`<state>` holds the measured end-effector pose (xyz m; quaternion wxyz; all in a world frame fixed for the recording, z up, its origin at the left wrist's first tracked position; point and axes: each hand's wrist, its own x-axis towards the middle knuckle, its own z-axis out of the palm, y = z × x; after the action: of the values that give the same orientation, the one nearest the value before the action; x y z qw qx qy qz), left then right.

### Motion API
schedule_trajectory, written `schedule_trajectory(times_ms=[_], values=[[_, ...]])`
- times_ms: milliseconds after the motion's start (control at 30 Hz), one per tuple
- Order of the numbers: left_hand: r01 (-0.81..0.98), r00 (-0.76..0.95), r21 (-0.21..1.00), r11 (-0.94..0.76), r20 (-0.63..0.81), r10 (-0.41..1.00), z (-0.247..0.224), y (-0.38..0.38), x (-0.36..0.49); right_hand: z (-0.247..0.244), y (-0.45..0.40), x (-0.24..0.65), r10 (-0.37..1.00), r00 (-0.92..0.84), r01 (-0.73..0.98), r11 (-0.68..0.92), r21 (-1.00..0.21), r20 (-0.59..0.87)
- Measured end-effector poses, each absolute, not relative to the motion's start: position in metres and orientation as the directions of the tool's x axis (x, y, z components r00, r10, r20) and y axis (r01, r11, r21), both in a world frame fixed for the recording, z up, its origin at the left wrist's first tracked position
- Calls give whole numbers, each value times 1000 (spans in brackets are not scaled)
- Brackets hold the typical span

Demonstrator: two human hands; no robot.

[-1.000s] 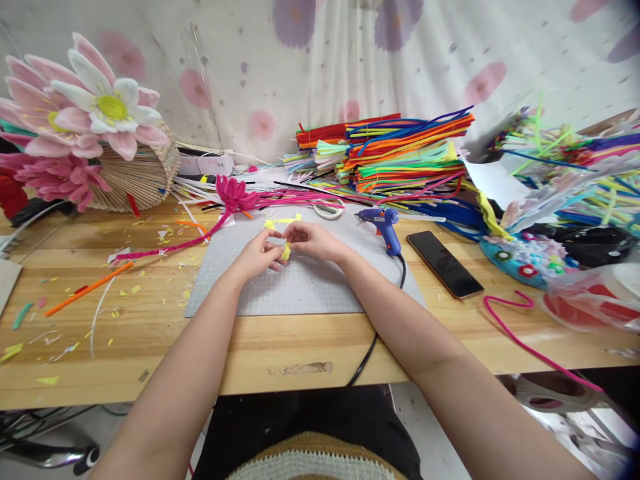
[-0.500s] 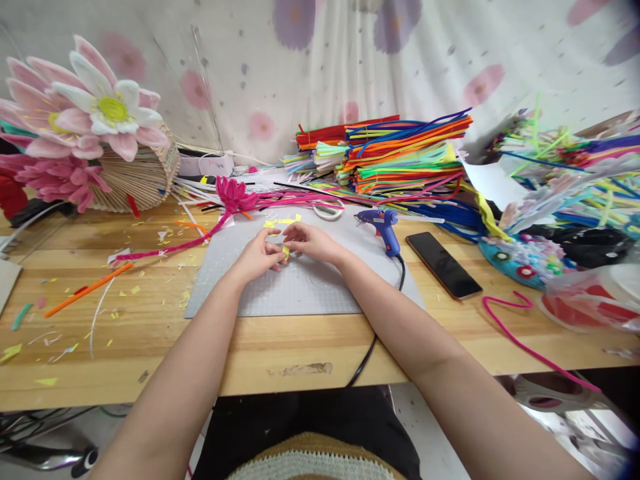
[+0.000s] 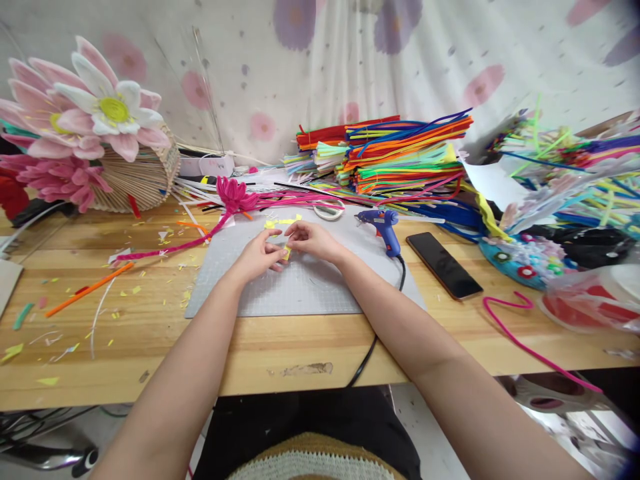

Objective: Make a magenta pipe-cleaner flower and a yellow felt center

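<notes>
A small yellow piece, paper-like, is between my two hands above the grey cutting mat. My left hand pinches it near the thumb tip, fingers bent. From the other side my right hand meets it with curled fingers, its thumb and fingertips partly hidden. Just beyond the fingers, more yellow scraps lie on the mat. A blue glue gun rests at the mat's right side, its cord running toward the table's front edge.
Left of the mat lie a magenta fuzzy flower on a long stem and an orange stick. A phone and a bent pink pipe cleaner are on the right. Bundles of pipe cleaners are stacked behind.
The yellow piece has turned slightly between my fingertips, and my right fingers have shifted a little. Both arms stay almost where they were.
</notes>
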<state>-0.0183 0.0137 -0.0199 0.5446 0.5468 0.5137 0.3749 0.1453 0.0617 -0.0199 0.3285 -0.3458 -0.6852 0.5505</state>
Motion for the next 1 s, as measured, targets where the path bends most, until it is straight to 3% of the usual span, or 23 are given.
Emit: schedule_trajectory(times_ms=[233,433,1000], values=[[137,175,980,147,-170,970,-18,13,-17,-23,63,146,840,-532,94,190,-977,112],[123,161,981,153,-172,972,-19,15,-18,-25,62,143,835,-548,70,100,-993,46],[-5,6,977,214,-214,977,-5,12,-15,-24,65,135,846,-507,88,242,-966,166]])
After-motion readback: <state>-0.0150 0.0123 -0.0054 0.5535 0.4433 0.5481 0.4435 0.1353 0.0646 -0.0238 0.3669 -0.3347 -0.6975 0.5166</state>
